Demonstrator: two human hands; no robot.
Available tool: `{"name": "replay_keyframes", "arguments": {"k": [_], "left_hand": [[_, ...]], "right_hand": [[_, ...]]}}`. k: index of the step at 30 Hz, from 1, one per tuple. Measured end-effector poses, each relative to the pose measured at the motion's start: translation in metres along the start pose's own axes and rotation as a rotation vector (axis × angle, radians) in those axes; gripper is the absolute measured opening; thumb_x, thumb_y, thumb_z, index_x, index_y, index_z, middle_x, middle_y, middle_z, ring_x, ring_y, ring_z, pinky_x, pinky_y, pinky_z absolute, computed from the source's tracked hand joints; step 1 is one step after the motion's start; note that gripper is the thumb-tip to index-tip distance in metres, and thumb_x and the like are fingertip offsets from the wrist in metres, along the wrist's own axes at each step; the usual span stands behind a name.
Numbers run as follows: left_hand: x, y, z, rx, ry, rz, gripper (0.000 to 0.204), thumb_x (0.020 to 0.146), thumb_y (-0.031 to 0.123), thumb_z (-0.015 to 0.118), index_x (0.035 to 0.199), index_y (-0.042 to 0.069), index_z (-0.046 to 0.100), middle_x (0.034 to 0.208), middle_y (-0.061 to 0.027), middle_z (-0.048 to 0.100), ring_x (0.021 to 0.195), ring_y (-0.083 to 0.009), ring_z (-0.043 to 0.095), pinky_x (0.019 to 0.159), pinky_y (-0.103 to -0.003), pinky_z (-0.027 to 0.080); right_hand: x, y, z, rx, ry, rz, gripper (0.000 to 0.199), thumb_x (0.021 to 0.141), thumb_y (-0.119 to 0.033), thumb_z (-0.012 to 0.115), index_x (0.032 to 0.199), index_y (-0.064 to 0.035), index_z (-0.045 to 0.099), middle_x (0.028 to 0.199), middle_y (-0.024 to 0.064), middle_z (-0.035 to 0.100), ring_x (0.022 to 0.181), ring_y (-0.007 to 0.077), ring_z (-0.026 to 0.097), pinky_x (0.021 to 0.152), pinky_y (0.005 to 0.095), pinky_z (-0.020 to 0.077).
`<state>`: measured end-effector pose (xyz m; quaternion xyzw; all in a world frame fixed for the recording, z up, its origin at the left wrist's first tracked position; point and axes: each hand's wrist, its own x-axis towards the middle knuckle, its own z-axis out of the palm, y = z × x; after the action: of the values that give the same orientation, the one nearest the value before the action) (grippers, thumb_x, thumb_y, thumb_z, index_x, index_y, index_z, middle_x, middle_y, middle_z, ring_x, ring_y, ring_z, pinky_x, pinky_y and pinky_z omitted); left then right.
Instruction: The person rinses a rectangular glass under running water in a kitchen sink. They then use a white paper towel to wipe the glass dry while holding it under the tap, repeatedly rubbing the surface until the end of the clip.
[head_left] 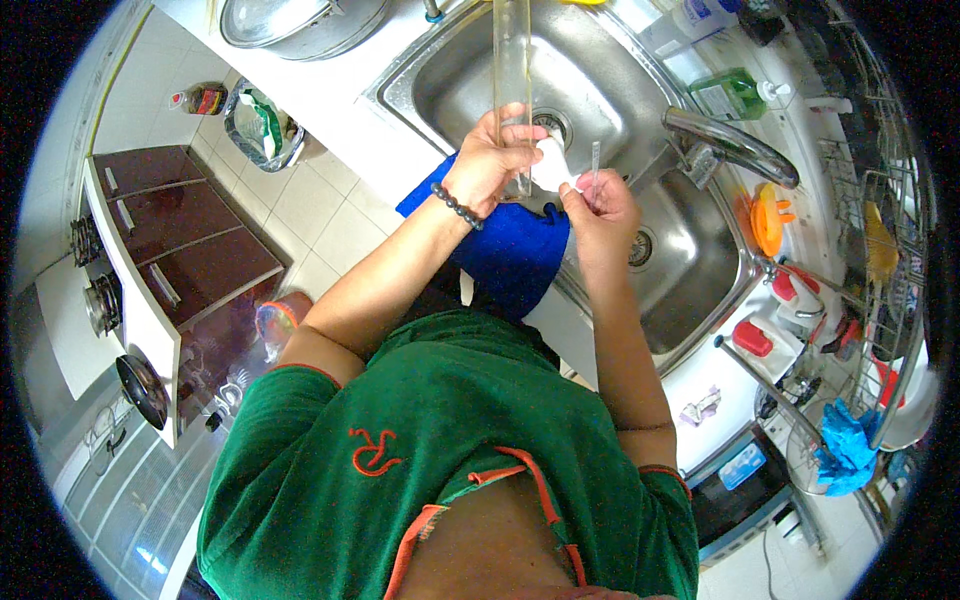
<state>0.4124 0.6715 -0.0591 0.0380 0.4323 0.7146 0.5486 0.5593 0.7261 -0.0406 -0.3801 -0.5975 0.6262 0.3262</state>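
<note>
Over the double steel sink, my left hand point(487, 165) is closed round a long clear tube point(513, 60) that looks like glass or plastic with yellowish edges. It stretches away from me above the left basin. My right hand point(603, 208) pinches a thin clear stick point(595, 160), whose exact kind I cannot make out. Between both hands hangs a white piece of tissue or cloth point(550, 165); my right fingertips touch its lower end and my left fingers are close to its top. A dark bead bracelet point(458, 206) circles my left wrist.
A chrome faucet point(730, 145) reaches over the sink from the right. Beyond it stands a green soap bottle point(735, 95). A lidded metal pot point(300, 25) sits on the left counter. Blue cloth point(515, 255) hangs before me; blue gloves point(850, 445) lie on a rack at right.
</note>
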Motion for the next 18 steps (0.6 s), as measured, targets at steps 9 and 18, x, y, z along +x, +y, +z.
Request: {"name": "replay_keyframes", "arguments": {"k": [9, 18], "left_hand": [[0.003, -0.017, -0.006, -0.177, 0.013, -0.092, 0.05, 0.074, -0.013, 0.058, 0.117, 0.008, 0.045, 0.1, -0.0126, 0.061, 0.089, -0.0224, 0.062, 0.077, -0.03, 0.052], [-0.002, -0.004, 0.002, -0.105, -0.059, -0.106, 0.05, 0.074, -0.013, 0.057, 0.117, 0.008, 0.045, 0.1, -0.0098, 0.059, 0.092, -0.0216, 0.061, 0.082, -0.031, 0.051]], "right_hand": [[-0.012, -0.008, -0.015, -0.036, -0.145, 0.134, 0.012, 0.088, -0.01, 0.053, 0.098, -0.0042, 0.055, 0.074, 0.0008, 0.055, 0.062, 0.0068, 0.049, 0.053, 0.0215, 0.0404], [-0.017, 0.049, -0.072, -0.503, -0.006, 0.091, 0.005, 0.088, -0.01, 0.051, 0.087, -0.0055, 0.055, 0.065, -0.0006, 0.049, 0.053, 0.0069, 0.044, 0.048, 0.0223, 0.0364]]}}
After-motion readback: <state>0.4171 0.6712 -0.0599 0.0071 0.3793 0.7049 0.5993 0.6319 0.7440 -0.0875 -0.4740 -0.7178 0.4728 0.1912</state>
